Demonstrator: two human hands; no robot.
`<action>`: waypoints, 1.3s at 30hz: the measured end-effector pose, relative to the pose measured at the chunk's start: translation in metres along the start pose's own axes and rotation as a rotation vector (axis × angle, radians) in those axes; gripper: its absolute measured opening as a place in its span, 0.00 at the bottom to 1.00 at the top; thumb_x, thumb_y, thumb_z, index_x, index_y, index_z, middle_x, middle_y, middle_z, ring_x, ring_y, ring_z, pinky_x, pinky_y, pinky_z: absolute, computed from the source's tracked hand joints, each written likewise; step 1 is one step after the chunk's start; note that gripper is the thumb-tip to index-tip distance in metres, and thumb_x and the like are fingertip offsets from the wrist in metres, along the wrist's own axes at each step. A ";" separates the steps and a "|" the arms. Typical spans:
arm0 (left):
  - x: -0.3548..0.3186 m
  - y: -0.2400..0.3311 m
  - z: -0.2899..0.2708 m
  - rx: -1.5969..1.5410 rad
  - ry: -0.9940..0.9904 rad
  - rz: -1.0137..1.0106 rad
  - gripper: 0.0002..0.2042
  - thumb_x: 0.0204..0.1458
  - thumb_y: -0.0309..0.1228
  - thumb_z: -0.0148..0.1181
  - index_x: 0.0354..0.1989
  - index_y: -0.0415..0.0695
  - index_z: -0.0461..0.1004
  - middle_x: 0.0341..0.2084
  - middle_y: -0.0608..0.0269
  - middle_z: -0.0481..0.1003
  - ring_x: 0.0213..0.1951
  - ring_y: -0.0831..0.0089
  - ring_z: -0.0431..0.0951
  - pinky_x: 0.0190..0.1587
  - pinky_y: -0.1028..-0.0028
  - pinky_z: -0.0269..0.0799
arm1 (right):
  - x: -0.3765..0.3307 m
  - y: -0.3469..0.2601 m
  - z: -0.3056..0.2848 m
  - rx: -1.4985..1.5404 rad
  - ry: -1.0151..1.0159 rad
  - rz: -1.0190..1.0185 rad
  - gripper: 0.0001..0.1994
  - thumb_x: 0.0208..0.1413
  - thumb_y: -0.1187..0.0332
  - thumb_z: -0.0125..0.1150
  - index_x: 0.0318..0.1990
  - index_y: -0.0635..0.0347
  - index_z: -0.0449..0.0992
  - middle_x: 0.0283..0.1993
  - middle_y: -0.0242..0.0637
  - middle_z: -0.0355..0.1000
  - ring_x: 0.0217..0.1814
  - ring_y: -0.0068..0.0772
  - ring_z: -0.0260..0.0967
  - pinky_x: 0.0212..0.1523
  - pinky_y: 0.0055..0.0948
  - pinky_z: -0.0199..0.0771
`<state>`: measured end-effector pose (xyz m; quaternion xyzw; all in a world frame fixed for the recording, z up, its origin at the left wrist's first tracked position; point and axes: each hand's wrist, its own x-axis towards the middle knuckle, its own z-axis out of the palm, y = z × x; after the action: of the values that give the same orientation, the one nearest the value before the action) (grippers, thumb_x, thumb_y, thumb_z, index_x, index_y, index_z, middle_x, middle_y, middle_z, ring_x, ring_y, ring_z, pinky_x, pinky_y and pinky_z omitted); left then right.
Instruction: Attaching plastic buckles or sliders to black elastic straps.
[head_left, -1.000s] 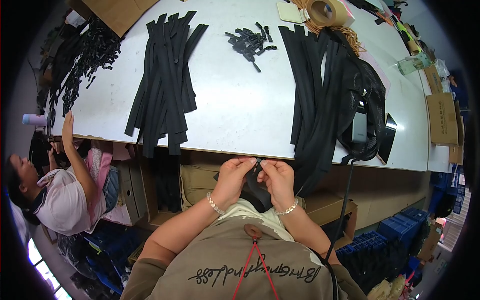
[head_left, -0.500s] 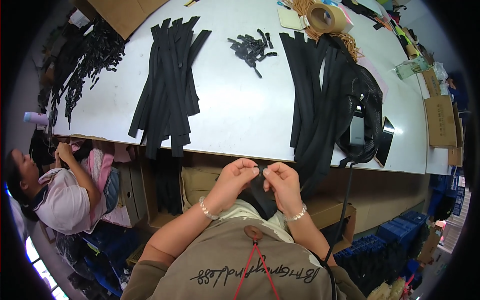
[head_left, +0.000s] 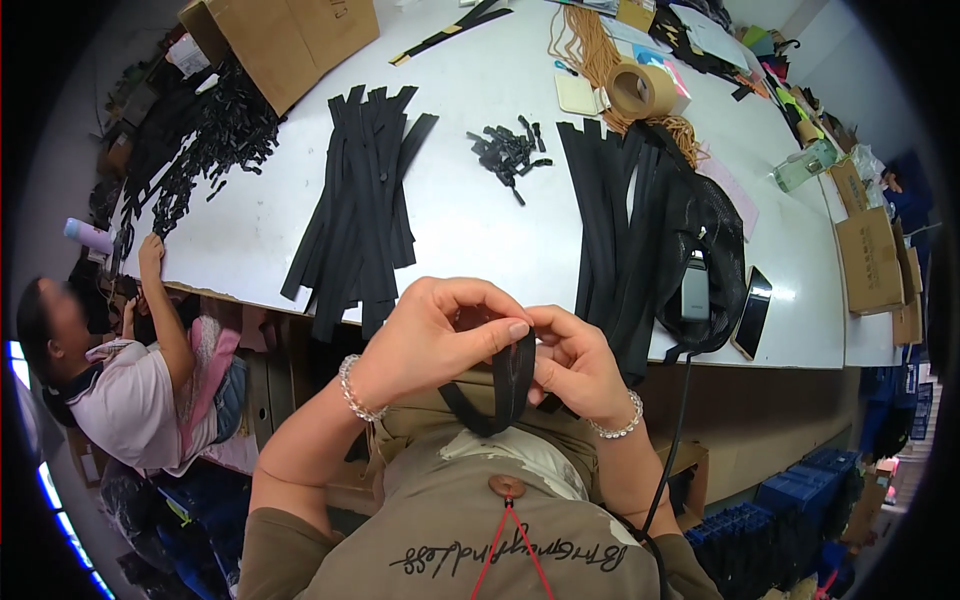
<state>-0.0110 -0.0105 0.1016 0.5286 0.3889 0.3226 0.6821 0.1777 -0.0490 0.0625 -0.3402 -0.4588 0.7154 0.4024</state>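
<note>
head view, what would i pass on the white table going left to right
Tangled black heap, left black strips, small black pile, right black strips, black mesh bag, phone, clear bottle.

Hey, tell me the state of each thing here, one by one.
Left hand: closed on the looped strip
Right hand: closed on it too
Looped strip: bent, hanging below the fingers
Left strips: loosely piled, overhanging the table
Right strips: bunched, overhanging
Small black pieces: heaped loose
Phone: flat, screen dark

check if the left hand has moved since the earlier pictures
Yes, upward in the view: the left hand now overlaps the near edge of the white table; earlier it sat just below.
</note>
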 end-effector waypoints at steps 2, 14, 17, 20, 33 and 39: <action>0.003 0.012 -0.004 0.087 -0.001 -0.001 0.05 0.50 0.25 0.59 0.32 0.36 0.76 0.22 0.68 0.76 0.26 0.86 0.73 0.31 0.84 0.71 | 0.008 -0.001 0.001 0.058 -0.020 -0.012 0.13 0.58 0.76 0.50 0.50 0.67 0.66 0.35 0.30 0.71 0.26 0.11 0.65 0.24 0.12 0.65; 0.013 0.044 -0.026 0.202 -0.118 -0.140 0.08 0.51 0.28 0.59 0.26 0.36 0.72 0.20 0.67 0.74 0.19 0.86 0.72 0.21 0.87 0.67 | 0.034 -0.008 0.003 -0.106 -0.061 -0.152 0.08 0.58 0.71 0.54 0.40 0.67 0.73 0.30 0.28 0.72 0.26 0.11 0.65 0.26 0.12 0.66; 0.014 0.040 -0.028 0.124 -0.120 -0.158 0.08 0.52 0.29 0.57 0.27 0.36 0.72 0.21 0.66 0.74 0.19 0.85 0.73 0.21 0.87 0.68 | 0.034 -0.010 0.008 -0.101 -0.041 -0.177 0.08 0.57 0.72 0.53 0.40 0.67 0.73 0.30 0.28 0.72 0.28 0.11 0.66 0.28 0.12 0.67; 0.015 0.040 -0.029 0.061 -0.109 -0.186 0.08 0.53 0.29 0.56 0.28 0.36 0.72 0.21 0.65 0.75 0.20 0.83 0.75 0.22 0.86 0.70 | 0.036 -0.014 0.007 -0.162 -0.051 -0.171 0.07 0.57 0.73 0.53 0.39 0.67 0.73 0.30 0.29 0.72 0.30 0.12 0.67 0.30 0.13 0.68; 0.018 0.020 -0.032 -0.058 -0.142 -0.186 0.07 0.54 0.30 0.55 0.28 0.39 0.72 0.21 0.66 0.74 0.18 0.85 0.72 0.21 0.87 0.68 | 0.037 -0.021 0.004 -0.267 -0.085 -0.157 0.06 0.57 0.73 0.51 0.36 0.66 0.73 0.27 0.28 0.70 0.28 0.14 0.64 0.30 0.16 0.66; 0.021 0.017 -0.026 -0.119 -0.095 -0.083 0.08 0.55 0.32 0.55 0.27 0.41 0.71 0.19 0.71 0.72 0.18 0.88 0.66 0.20 0.88 0.61 | 0.040 -0.006 0.006 -0.275 -0.001 -0.410 0.07 0.57 0.72 0.52 0.35 0.65 0.74 0.29 0.31 0.71 0.28 0.18 0.67 0.30 0.18 0.67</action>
<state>-0.0243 0.0234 0.1109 0.4854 0.3576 0.2912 0.7427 0.1563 -0.0143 0.0653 -0.2913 -0.6115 0.5499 0.4887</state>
